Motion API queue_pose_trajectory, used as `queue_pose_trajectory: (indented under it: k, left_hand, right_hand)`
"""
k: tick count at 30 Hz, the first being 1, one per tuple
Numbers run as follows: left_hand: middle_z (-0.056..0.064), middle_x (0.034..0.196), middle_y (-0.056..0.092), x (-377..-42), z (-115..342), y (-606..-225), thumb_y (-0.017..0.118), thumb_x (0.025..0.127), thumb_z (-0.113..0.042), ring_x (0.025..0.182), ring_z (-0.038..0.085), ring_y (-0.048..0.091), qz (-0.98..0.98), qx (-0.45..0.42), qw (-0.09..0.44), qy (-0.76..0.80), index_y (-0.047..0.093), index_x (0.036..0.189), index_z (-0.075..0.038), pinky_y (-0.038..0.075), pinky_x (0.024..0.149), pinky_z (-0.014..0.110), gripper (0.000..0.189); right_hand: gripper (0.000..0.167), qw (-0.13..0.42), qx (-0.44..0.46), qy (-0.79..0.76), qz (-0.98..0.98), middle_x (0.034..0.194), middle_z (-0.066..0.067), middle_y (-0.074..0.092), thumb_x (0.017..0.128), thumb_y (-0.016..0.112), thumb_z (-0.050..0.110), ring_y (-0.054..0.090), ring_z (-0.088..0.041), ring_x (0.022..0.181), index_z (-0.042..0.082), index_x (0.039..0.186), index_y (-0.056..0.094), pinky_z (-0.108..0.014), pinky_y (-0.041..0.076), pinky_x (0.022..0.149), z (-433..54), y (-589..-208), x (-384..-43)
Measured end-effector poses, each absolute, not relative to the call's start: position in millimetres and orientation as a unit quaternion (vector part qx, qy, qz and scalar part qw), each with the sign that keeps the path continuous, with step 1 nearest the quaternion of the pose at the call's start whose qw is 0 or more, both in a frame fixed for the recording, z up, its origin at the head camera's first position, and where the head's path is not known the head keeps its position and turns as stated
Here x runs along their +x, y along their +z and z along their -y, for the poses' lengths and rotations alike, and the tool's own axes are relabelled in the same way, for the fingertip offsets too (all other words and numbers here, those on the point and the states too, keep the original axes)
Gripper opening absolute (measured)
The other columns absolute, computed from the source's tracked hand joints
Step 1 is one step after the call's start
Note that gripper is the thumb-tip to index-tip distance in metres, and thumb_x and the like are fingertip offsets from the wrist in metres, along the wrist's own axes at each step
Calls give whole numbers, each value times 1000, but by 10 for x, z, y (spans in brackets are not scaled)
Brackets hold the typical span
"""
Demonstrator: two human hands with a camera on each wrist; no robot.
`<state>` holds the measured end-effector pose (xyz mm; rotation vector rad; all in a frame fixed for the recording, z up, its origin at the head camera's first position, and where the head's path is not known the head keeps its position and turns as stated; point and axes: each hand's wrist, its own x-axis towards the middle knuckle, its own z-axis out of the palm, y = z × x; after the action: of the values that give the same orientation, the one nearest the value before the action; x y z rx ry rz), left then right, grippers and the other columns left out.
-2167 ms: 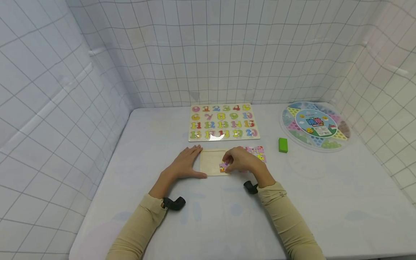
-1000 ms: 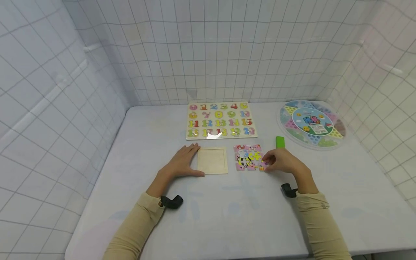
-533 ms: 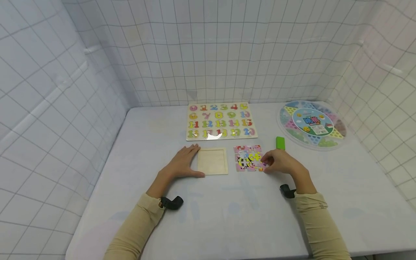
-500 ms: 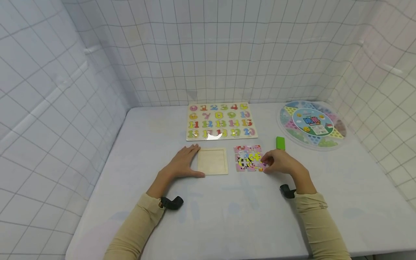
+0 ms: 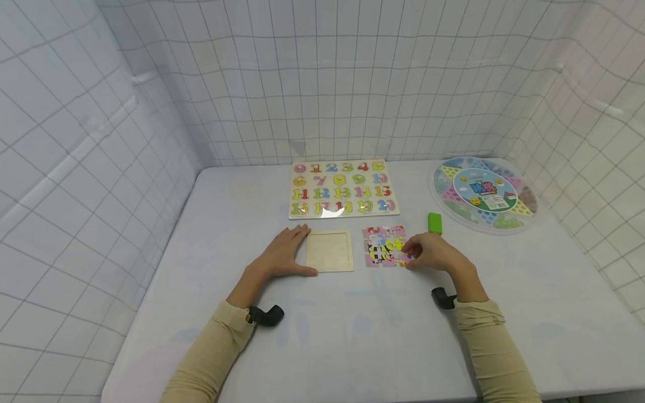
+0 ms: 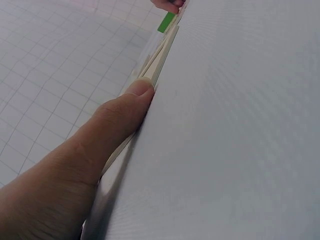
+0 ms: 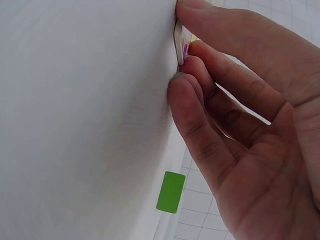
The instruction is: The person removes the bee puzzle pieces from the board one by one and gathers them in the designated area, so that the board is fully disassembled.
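Note:
A pale wooden puzzle tray (image 5: 330, 252) lies bare in front of me. My left hand (image 5: 279, 254) spans its left side, thumb at the near corner and straight fingers at the far corner; in the left wrist view the thumb (image 6: 122, 112) presses along the tray's edge. To the right of the tray lies a pink and yellow jigsaw puzzle (image 5: 383, 246), small gaps showing between several pieces. At its lower right corner my right hand (image 5: 435, 254) pinches a puzzle piece (image 7: 183, 42) between thumb and fingers, low at the table surface. Part of that piece is hidden by the fingers.
Behind the tray lies a number board (image 5: 342, 187) with coloured numerals. A green block (image 5: 434, 223) sits just beyond the right hand. Farther back on the right is a round game board (image 5: 484, 193) in clear packaging. Grid-patterned walls enclose the table on three sides.
My right hand has carried the puzzle piece from over the tray to the puzzle's lower right corner, then edged slightly left with it. The left hand stays at the tray.

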<state>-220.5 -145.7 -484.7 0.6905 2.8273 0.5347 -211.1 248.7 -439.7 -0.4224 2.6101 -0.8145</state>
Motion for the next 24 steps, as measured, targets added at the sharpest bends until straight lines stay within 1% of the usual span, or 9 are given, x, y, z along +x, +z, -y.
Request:
queue_pose_trajectory:
  k: [14, 24]
  left_hand:
    - [13, 162, 24, -2191, 1452, -4839, 74, 68, -69, 150, 32, 21, -951, 235, 91, 180, 26, 154, -8, 16, 124, 50, 116]
    - [13, 161, 25, -2198, 1484, -4849, 74, 67, -71, 149, 34, 23, -951, 237, 84, 181, 26, 154, -8, 17, 124, 51, 118]
  right_hand:
    - [30, 189, -139, -290, -928, 95, -8, 68, 78, 80, 13, 58, -18, 84, 2, 105, 70, -29, 52, 75, -2486, -4406, -2094]
    - [35, 193, -142, -284, -928, 95, -7, 67, 76, 83, 17, 58, -19, 85, 3, 106, 70, -30, 52, 76, -2480, -4392, -2125]
